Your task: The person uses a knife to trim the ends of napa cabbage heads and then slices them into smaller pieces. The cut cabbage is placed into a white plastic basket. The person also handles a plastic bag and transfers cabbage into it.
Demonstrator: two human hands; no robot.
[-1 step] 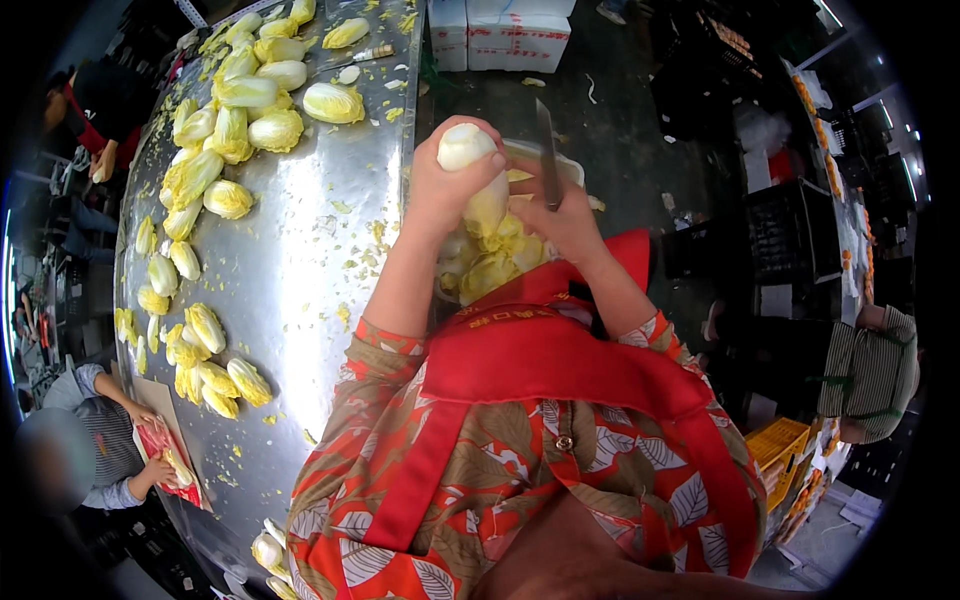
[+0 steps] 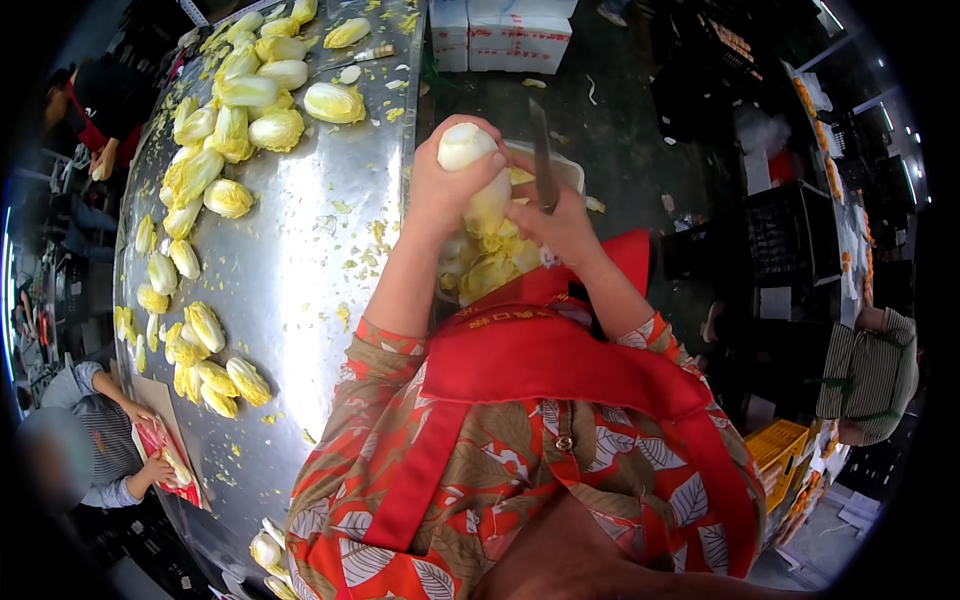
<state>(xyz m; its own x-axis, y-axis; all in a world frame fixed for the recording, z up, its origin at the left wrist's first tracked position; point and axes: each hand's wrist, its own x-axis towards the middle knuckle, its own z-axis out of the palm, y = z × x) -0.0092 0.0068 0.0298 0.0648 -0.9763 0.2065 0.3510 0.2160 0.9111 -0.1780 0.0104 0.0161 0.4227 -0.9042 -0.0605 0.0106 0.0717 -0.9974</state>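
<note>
My left hand (image 2: 450, 180) is wrapped round a napa cabbage (image 2: 487, 200), its pale cut base (image 2: 465, 146) facing up past the thumb. Close on its right, my right hand (image 2: 555, 222) grips a knife (image 2: 543, 155) with the blade pointing up and away. The right fingers are beside the cabbage; whether they touch it I cannot tell. Beneath both hands stands a pale bin (image 2: 570, 172) holding yellow cabbage leaves (image 2: 490, 275).
On my left is a metal table (image 2: 310, 270) with several napa cabbages (image 2: 230, 130) and scraps. A second knife (image 2: 360, 55) lies at its far end. A co-worker (image 2: 85, 440) handles a red package at the near left. White foam boxes (image 2: 520, 40) stand ahead; black crates (image 2: 790, 235) are right.
The knife and my right hand have shifted slightly left, toward the cabbage. My left hand stays in place with the cabbage.
</note>
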